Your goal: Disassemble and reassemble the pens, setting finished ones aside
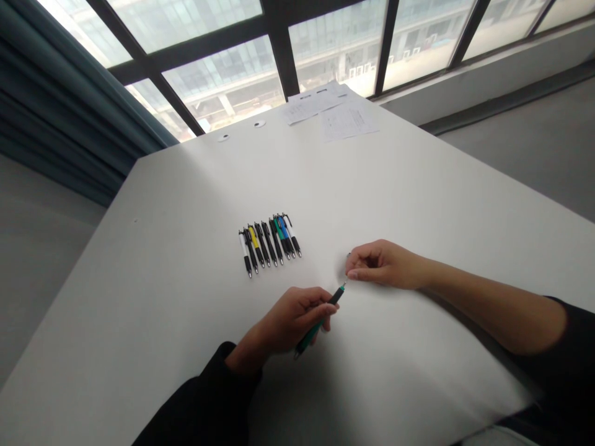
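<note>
The tabletop is white; its left edge runs well left of both hands, and sheets of paper lie at its far end. The left hand grips a green-and-black pen above the surface, tip pointing toward the right hand. The right hand's fingers are pinched narrow just beside that tip; whether they hold anything cannot be told. A row of pens, mostly black with coloured barrels, lies side by side beyond the hands.
</note>
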Demonstrator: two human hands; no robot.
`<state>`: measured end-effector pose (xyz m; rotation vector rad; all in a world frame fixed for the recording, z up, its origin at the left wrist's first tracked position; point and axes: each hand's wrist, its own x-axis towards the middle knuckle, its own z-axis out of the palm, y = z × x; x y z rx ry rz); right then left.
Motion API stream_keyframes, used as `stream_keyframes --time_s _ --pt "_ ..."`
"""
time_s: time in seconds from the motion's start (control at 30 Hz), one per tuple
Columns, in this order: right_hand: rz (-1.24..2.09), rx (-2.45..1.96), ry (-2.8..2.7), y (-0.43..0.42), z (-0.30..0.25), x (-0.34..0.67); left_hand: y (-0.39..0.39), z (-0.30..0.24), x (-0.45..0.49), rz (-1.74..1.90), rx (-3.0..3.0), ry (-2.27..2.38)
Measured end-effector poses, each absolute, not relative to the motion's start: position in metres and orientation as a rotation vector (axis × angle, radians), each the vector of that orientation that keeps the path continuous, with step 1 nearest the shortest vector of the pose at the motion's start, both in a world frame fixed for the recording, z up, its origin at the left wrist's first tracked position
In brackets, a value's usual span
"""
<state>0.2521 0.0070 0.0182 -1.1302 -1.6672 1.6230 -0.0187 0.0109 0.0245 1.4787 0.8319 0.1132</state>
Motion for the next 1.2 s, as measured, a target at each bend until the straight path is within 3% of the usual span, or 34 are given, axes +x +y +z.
stream_keyframes --time_s 1.2 --pt "1.589 -0.993 -1.773 0.0082 0.0177 0.2523 0.0123 0.0246 -0.0176 0.131 1.487 0.823"
